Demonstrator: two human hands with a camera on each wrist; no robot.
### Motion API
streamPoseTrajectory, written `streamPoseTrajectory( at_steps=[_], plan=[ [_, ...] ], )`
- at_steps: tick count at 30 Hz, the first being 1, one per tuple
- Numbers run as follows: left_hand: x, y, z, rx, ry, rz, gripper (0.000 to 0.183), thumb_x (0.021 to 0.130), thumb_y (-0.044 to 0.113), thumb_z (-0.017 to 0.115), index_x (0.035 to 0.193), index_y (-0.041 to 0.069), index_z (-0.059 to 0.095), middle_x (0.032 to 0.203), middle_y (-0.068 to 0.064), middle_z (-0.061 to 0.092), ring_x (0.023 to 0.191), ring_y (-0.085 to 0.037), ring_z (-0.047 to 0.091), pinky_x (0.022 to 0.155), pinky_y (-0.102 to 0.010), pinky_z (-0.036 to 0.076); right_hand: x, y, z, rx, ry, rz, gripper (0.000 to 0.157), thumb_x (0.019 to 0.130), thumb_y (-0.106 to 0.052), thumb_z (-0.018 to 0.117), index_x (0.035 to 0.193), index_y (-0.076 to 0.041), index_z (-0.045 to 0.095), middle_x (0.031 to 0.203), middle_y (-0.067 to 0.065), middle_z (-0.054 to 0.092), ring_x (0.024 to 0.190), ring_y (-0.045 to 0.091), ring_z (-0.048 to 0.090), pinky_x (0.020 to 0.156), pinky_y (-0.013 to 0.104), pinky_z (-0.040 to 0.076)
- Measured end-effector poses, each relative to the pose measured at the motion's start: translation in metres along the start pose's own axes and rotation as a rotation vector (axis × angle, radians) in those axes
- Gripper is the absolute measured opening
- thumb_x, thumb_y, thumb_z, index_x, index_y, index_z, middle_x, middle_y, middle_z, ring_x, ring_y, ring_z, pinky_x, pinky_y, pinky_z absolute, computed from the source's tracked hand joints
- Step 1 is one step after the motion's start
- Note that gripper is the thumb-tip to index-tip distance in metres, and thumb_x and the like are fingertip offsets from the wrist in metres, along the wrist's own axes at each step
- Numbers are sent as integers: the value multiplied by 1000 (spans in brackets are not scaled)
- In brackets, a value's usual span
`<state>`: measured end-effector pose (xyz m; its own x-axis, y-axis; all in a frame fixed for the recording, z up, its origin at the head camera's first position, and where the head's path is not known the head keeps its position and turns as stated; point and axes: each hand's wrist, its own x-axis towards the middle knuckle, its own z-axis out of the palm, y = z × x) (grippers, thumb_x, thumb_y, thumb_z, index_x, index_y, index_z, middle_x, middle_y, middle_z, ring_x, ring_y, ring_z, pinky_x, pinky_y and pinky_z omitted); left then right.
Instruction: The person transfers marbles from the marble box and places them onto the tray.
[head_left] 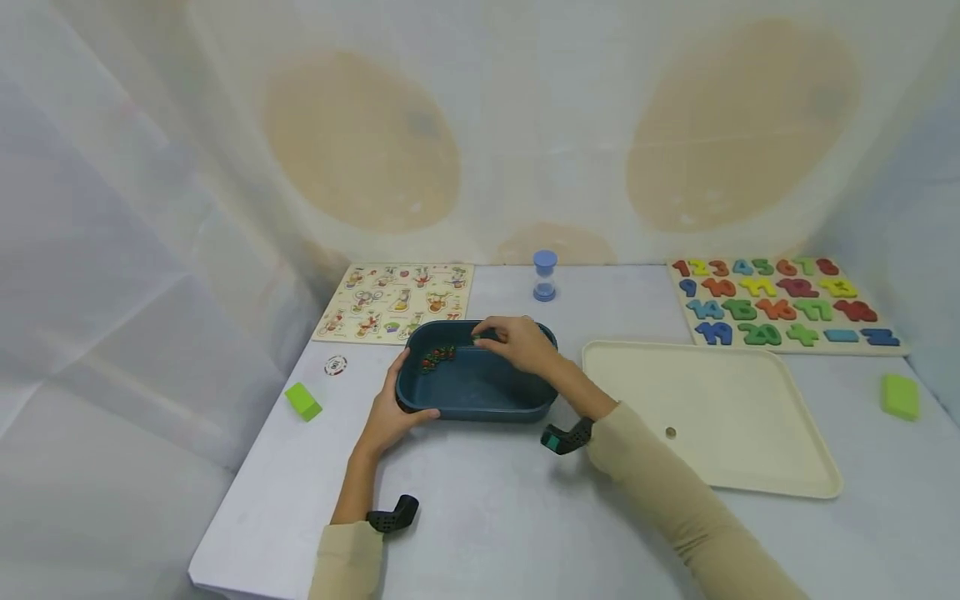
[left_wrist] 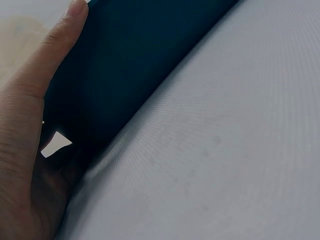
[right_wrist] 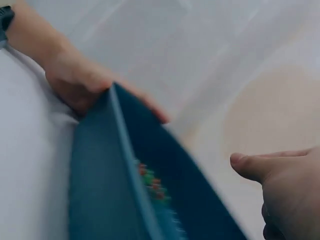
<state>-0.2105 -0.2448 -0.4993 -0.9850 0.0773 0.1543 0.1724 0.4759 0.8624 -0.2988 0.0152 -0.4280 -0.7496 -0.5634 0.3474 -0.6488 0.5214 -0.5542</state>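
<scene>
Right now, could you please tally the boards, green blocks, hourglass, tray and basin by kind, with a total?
Boards: 2
Green blocks: 2
Hourglass: 1
Tray: 1
Basin: 1
Total: 7
The red-and-green pieces inside the basin are too small to count.

On the teal basin (head_left: 476, 387): smooth, low-sheen plastic. Right of the basin, on the cream tray (head_left: 720, 408): smooth, matt plastic. Beyond the basin, on the hourglass (head_left: 545, 275): blue plastic caps, clear body. Under the basin, on the table (head_left: 465, 500): matt, cloth-like covering, finely ribbed.
</scene>
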Motion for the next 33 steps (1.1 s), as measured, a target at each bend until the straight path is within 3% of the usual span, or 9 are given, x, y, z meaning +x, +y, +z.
streamPoseTrajectory(
  at_steps=[5, 9, 15, 19, 22, 26, 29, 33],
  plan=[
    [1, -2, 0, 31, 18, 10, 105, 62, 38, 81, 141, 41, 12, 147, 1, 22, 133, -30, 23, 99, -59, 25, -51, 14, -53, 4, 147, -5, 22, 82, -30, 64, 100, -17, 68, 48, -7, 28, 43, 8, 24, 42, 23, 23],
    [1, -1, -1, 44, 35, -3, 105, 61, 40, 81, 140, 43, 13, 147, 0, 23, 132, -31, 24, 98, -58, 26, -99, 49, -83, -49, 188, 108, 23, 82, -32, 64, 100, -18, 67, 50, -6, 31, 45, 9, 27, 42, 24, 24],
    [0, 4, -1, 36, 17, -22, 103, 63, 35, 81, 140, 43, 12, 147, -2, 22, 132, -32, 24, 99, -58, 26, -174, 104, -99, -174, 129, 347, 25, 83, -34, 62, 100, -16, 67, 52, -5, 33, 47, 9, 28, 42, 23, 25],
    [-2, 13, -3, 29, 21, -45, 102, 65, 27, 80, 142, 39, 13, 147, -6, 21, 132, -34, 23, 99, -59, 24, -206, 122, -102, -191, 76, 453, 26, 84, -33, 61, 102, -15, 66, 53, -3, 34, 48, 10, 28, 44, 25, 24],
    [-6, 25, -4, 25, 29, -50, 101, 67, 21, 79, 143, 32, 14, 147, -9, 21, 132, -37, 22, 99, -60, 23, -214, 127, -103, -201, 82, 450, 25, 85, -32, 61, 102, -15, 65, 54, -4, 34, 48, 10, 27, 44, 25, 23],
    [-9, 36, -4, 34, 21, -46, 100, 68, 22, 78, 144, 26, 13, 147, -12, 21, 131, -38, 22, 99, -60, 23, -209, 123, -104, -205, 101, 417, 26, 84, -32, 62, 103, -14, 65, 53, -4, 34, 48, 9, 27, 43, 24, 23],
    [-9, 37, -3, 37, 18, -42, 100, 68, 24, 78, 144, 25, 13, 147, -13, 21, 131, -39, 22, 99, -60, 23, -193, 113, -104, -181, 120, 381, 30, 83, -35, 63, 103, -13, 66, 53, -4, 34, 48, 9, 28, 43, 24, 24],
    [-10, 37, -2, 34, 28, -34, 99, 69, 22, 78, 144, 25, 14, 147, -13, 21, 131, -38, 22, 99, -60, 23, -153, 88, -100, -117, 147, 306, 31, 82, -39, 62, 103, -17, 66, 52, -4, 34, 47, 10, 29, 42, 23, 26]
  ],
)
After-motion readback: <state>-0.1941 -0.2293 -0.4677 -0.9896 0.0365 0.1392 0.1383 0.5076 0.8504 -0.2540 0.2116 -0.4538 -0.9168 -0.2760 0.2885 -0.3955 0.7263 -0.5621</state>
